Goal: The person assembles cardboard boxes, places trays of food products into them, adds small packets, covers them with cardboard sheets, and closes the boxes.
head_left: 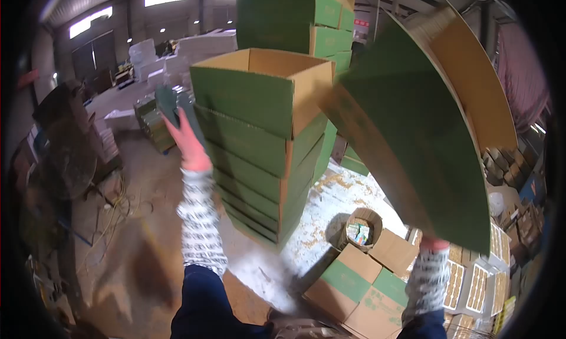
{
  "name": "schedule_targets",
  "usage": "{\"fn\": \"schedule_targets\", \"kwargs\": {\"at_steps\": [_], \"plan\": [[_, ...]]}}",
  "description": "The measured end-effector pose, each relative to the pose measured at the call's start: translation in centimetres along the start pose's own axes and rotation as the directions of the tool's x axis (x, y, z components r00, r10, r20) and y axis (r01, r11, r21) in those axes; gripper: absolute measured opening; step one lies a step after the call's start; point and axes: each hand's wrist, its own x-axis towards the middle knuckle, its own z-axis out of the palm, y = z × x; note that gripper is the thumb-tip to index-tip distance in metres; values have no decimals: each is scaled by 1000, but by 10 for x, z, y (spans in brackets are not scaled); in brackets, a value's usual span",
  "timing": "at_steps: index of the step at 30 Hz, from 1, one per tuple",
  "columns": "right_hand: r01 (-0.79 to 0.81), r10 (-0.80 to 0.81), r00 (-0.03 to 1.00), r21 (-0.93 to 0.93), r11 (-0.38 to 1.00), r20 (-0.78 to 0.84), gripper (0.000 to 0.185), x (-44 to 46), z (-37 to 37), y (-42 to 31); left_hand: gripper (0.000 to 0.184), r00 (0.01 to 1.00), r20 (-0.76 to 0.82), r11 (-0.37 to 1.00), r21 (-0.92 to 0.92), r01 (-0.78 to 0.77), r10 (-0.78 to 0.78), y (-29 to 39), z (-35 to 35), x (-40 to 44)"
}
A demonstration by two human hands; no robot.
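Note:
My left hand, in a pink and dark green glove, is raised beside the left side of a tall stack of green cardboard boxes. Its fingers are spread and nothing is in them. The top box of that stack is open, its brown inside showing. On the right, a large green and brown box is held up and tilted, blurred at its edges. My right hand is at the lower edge of this box; only a bit of it shows, and the box hides its fingers.
Behind stands a taller stack of green boxes. Below are closed green and brown boxes and a round container with small items. Trays of brown pieces lie at the lower right. A fan stands at the left.

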Motion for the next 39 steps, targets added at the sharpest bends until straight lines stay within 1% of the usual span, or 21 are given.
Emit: {"fn": "schedule_targets", "kwargs": {"at_steps": [1, 4, 6, 7, 9, 14, 16, 18, 19, 20, 21, 22, 24, 26, 27, 28, 31, 33, 34, 37, 39], "plan": [[44, -44, 999, -4, 999, 20, 40, 21, 19, -15, 44, 978, 157, 961, 219, -170, 137, -47, -10, 32], [163, -150, 985, -188, 969, 82, 39, 79, 69, -49, 43, 855, 508, 988, 49, -149, 104, -87, -1, 63], [187, -152, 981, -366, 912, 123, 38, 109, 98, -63, 41, 872, 488, 998, 18, -56, 40, -83, 3, 68], [-57, 41, 985, 91, 994, 170, 42, 118, 111, -69, 40, 874, 486, 1000, 19, 5, -14, -64, 0, 58], [285, -284, 958, -18, 958, 37, 32, 136, 128, -58, 40, 903, 416, 992, -20, 122, -102, -65, -6, 50], [454, -378, 883, -305, 837, 277, 38, 122, 171, -39, 45, 907, 207, 878, -244, 411, -366, -129, -27, 62], [419, -334, 902, -365, 831, 273, 43, 102, 149, -21, 47, 895, 370, 913, 398, 90, -249, -185, -67, 107], [431, -345, 902, -540, 723, 258, 57, 58, 94, 29, 43, 769, 593, 324, 698, -638, 236, -215, -86, 114], [471, -402, 874, -675, 567, 273, 67, 21, 69, 62, 39, 575, 601, -153, 753, -640, 555, -202, -75, 96], [429, -345, 890, -808, 405, 299, 75, -19, 35, 106, 42, 644, 605, 245, 612, -752, 468, -127, -55, 21], [387, -262, 907, -897, 212, 330, 84, -70, -4, 151, 45, 706, 601, 713, 300, -634, 375, -51, -35, -55], [227, -52, 974, -934, 276, 221, 101, -129, -34, 179, 49, 758, 590, 930, 33, -366, 277, 26, -16, -131], [-54, 449, 893, -997, 59, -22, 119, -271, -82, 240, 78, 272, 946, 984, -162, -79, 178, 15, -27, -237], [-68, 279, 960, -978, 197, -11, 93, -366, -93, 247, 104, -229, 971, 908, 156, 390, -69, 41, -30, -337], [-56, 248, 969, -979, 196, -6, 88, -375, -95, 260, 99, -551, 804, 939, -330, -101, 224, 25, -15, -366], [-37, 219, 976, -982, 187, 5, 82, -378, -97, 256, 99, -720, 667, 890, -428, -158, 193, 55, 7, -390], [81, 84, 992, -981, 178, 98, 63, -367, -116, 210, 99, -898, 357, 786, -618, -19, 258, 120, 44, -413], [-110, -71, 977, -768, 631, -199, 62, -344, -140, 160, 96, -942, 274, 807, -591, -7, 193, 158, 71, -402], [-177, -122, 976, -984, 26, -179, 61, -336, -143, 87, 88, -937, 278, 870, -491, 50, 211, 166, 87, -396], [-534, -465, 454, -650, 541, -760, 73, -310, -163, 99, 42, -929, 294, 954, -258, 151, 227, 207, 107, -379], [-455, -107, 399, -298, 839, -911, 62, -284, -167, 101, 62, -964, 239, 908, -419, 8, 119, 231, 98, -390]]}}
